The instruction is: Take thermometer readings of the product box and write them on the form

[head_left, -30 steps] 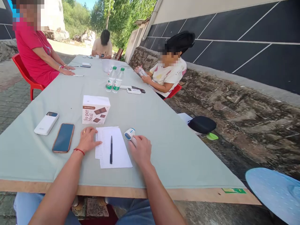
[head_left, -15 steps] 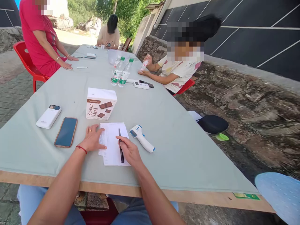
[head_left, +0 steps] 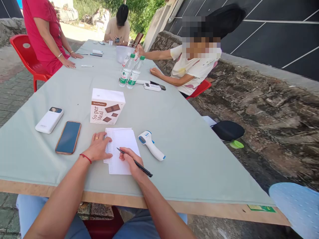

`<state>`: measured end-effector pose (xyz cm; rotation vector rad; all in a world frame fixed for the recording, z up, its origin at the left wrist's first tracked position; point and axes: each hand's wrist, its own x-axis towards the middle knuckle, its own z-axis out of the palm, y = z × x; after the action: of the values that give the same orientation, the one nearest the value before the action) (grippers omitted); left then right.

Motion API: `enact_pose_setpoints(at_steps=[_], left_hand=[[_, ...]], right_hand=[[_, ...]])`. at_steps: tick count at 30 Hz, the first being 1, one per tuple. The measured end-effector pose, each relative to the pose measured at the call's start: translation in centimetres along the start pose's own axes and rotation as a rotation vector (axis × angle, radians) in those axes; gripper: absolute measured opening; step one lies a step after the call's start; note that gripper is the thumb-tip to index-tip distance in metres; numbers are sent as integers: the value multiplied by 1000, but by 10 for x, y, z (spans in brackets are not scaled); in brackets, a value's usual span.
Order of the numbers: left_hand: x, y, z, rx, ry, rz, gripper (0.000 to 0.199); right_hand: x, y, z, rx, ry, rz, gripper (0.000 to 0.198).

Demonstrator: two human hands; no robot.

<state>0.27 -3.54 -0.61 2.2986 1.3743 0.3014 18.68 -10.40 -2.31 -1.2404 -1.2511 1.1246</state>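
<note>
My right hand grips a black pen, its tip pointing up and left over the white paper. My left hand rests with fingers apart on the left edge of the paper, where a second printed sheet peeks out beneath. A red cord bracelet circles the left wrist. To the right of the paper lies a white and blue infrared thermometer. Behind the paper stands a white "Super Meal" box.
Left of my hands lie a phone and a white power bank. Bottles with green caps stand mid-table near another white device and a plastic tub. Three people sit around the grey-covered table.
The pen has swung from nearly upright to slanting, its tip now lower and further left. The person on the right has reached an arm toward the tub. My left hand stays on the paper.
</note>
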Motion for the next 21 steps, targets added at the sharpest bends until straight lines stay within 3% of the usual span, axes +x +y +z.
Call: enact_pose_setpoints(at_steps=[3, 7, 21], left_hand=[[0, 1, 0, -9, -2, -13, 56], [0, 3, -1, -7, -22, -38, 57], [0, 3, 0, -50, 0, -25, 58]], right_hand=[[2, -2, 4, -106, 39, 64, 19], [2, -1, 13, -180, 124, 49, 13], [0, 4, 17, -267, 84, -24, 13]])
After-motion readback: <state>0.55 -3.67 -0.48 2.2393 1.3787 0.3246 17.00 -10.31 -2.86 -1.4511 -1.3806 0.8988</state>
